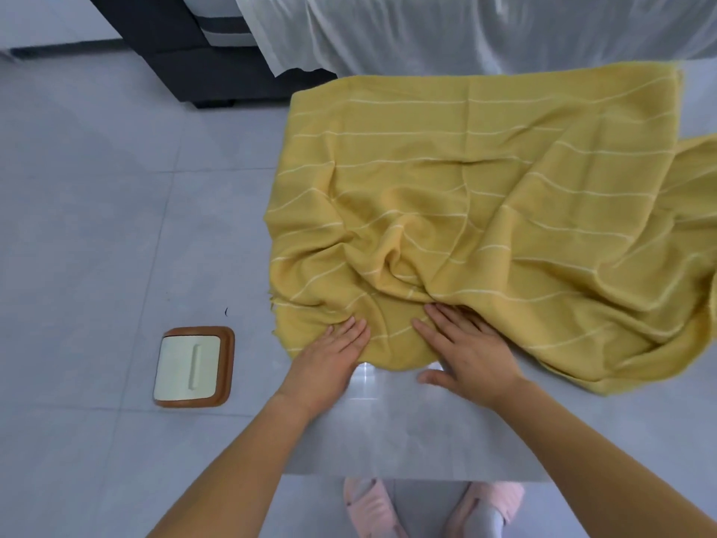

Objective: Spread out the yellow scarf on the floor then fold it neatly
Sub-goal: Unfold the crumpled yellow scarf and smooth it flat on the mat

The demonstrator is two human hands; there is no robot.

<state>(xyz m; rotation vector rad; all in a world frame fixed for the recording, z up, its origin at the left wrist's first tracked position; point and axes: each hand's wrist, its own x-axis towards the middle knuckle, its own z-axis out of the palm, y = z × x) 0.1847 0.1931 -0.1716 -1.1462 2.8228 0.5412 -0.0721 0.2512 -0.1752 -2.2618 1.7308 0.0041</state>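
Observation:
The yellow scarf (477,196) with thin white stripes lies on the grey tiled floor, flat at the far end and bunched into deep wrinkles near me and to the right. My left hand (329,361) rests flat on the scarf's near edge, fingers straight. My right hand (463,351) lies flat beside it, fingers straight on the cloth, thumb on the bare floor. The two hands sit close together at the near hem, just below the biggest crease.
A white rectangular lid on a brown wooden tray (194,367) lies on the floor to the left. A dark bed base (217,64) and a hanging white sheet (465,33) stand beyond the scarf. My pink slippers (372,506) show at the bottom.

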